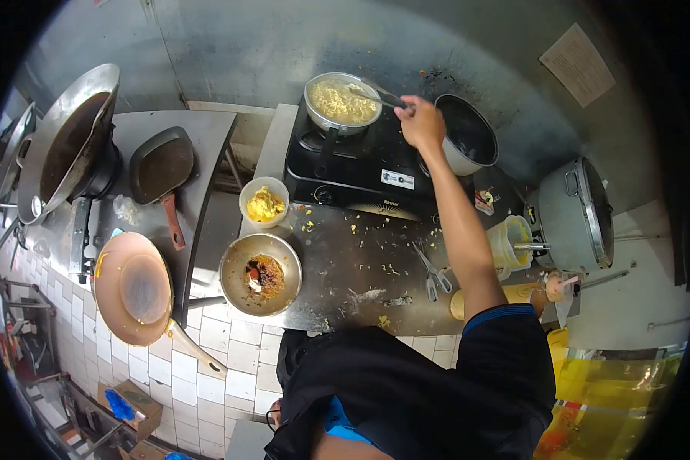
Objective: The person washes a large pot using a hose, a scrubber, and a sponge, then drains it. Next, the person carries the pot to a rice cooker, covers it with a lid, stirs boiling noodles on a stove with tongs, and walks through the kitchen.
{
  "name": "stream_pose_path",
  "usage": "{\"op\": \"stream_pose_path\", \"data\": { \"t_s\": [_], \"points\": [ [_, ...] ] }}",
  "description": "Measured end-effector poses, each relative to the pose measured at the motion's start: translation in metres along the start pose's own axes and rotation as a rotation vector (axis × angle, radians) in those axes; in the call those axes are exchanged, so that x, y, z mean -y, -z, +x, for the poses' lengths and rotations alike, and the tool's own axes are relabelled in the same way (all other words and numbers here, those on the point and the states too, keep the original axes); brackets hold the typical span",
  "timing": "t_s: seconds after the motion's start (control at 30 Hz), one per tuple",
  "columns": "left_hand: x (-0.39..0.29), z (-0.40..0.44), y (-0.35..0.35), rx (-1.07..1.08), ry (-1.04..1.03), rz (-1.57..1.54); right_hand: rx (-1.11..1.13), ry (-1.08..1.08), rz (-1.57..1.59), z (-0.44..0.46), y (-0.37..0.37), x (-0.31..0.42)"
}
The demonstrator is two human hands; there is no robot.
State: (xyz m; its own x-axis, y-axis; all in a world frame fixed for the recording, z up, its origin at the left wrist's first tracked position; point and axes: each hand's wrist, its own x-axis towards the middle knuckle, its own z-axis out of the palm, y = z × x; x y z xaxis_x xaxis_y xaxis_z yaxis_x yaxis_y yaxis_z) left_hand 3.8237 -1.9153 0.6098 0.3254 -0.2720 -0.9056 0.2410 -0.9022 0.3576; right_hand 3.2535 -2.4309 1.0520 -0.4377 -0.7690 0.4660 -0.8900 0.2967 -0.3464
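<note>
My right hand [423, 123] is closed around the handle end of metal tongs [379, 96]. Their far end reaches into a pan of noodles [340, 103] on the black gas stove [353, 165]. Low at my left side, a small patch of skin that looks like my left hand [274, 414] shows beside my dark shirt; its fingers are hidden. A metal bowl [234, 287] with sauces and seasoning sits on the counter left of my body. Behind it stands a tub of yellow food [264, 205], possibly egg.
A deep pot [468, 138] stands right of the noodle pan. Scissors [432, 272] lie on the crumb-strewn counter [337, 253]. A big lidded pot [571, 215] stands far right. On the left are a large wok [69, 146], a square pan [161, 159] and an overhanging frying pan [134, 287].
</note>
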Motion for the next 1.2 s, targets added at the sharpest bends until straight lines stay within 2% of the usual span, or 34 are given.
{"op": "stream_pose_path", "data": {
  "t_s": [0.03, 0.1, 0.13, 0.17, 0.27, 0.33, 0.43, 0.5, 0.53, 0.63, 0.7, 0.83, 0.9, 0.93, 0.97, 1.0, 1.03, 1.07, 1.13, 1.2],
  "points": [
    [-0.002, 0.002, 0.000, 0.005, -0.003, 0.005, 0.028, -0.135, 0.180, -0.015, -0.006, -0.010],
    [-0.008, 0.006, 0.002, 0.013, -0.012, 0.014, -0.253, -0.182, 0.378, -0.067, -0.030, -0.027],
    [-0.010, 0.008, 0.003, 0.021, -0.016, 0.018, -0.345, -0.160, 0.365, -0.094, -0.045, -0.036],
    [-0.012, 0.010, 0.004, 0.024, -0.020, 0.020, -0.336, -0.262, 0.409, -0.119, -0.062, -0.046],
    [-0.023, 0.022, 0.011, 0.043, -0.057, 0.038, -0.191, -0.444, 0.136, -0.160, -0.089, -0.055],
    [-0.032, 0.040, 0.020, 0.071, -0.087, 0.043, -0.232, -0.463, 0.077, -0.157, -0.105, -0.059],
    [-0.048, 0.082, 0.034, 0.151, -0.158, 0.033, -0.272, -0.400, -0.011, -0.144, -0.108, -0.053],
    [-0.077, 0.074, 0.039, 0.178, -0.175, 0.160, -0.180, -0.319, -0.095, -0.142, -0.101, -0.053],
    [-0.090, 0.068, 0.039, 0.197, -0.182, 0.211, -0.126, -0.346, -0.122, -0.144, -0.096, -0.048],
    [-0.122, 0.068, 0.030, 0.295, -0.222, 0.357, -0.250, -0.404, -0.107, -0.172, -0.062, -0.032],
    [-0.142, 0.074, 0.019, 0.378, -0.250, 0.453, -0.277, -0.239, 0.023, -0.224, -0.019, -0.011],
    [-0.161, 0.083, -0.012, 0.525, -0.303, 0.645, -0.063, -0.217, 0.067, -0.393, 0.034, -0.019],
    [-0.163, 0.080, -0.025, 0.597, -0.327, 0.741, 0.017, -0.419, 0.118, -0.496, 0.052, -0.043],
    [-0.163, 0.079, -0.031, 0.637, -0.344, 0.799, -0.003, -0.496, 0.024, -0.556, 0.055, -0.062],
    [-0.166, 0.080, -0.037, 0.658, -0.343, 0.854, 0.123, -0.899, 0.151, -0.593, 0.077, -0.065],
    [-0.167, 0.081, -0.038, 0.692, -0.353, 0.936, 0.002, -0.890, 0.005, -0.644, 0.083, -0.075],
    [-0.170, 0.082, -0.043, 0.730, -0.364, 1.012, 0.130, -1.381, 0.010, -0.689, 0.088, -0.089],
    [-0.173, 0.082, -0.048, 0.773, -0.389, 1.118, 0.171, -1.284, -0.224, -0.777, 0.071, -0.120],
    [-0.178, 0.088, -0.057, 0.891, -0.481, 1.378, 0.025, -2.037, 0.420, -0.797, 0.110, -0.107],
    [-0.185, 0.087, -0.077, 1.084, -0.721, 1.697, 0.301, -1.947, 0.187, -0.869, 0.111, -0.137]
  ]
}}
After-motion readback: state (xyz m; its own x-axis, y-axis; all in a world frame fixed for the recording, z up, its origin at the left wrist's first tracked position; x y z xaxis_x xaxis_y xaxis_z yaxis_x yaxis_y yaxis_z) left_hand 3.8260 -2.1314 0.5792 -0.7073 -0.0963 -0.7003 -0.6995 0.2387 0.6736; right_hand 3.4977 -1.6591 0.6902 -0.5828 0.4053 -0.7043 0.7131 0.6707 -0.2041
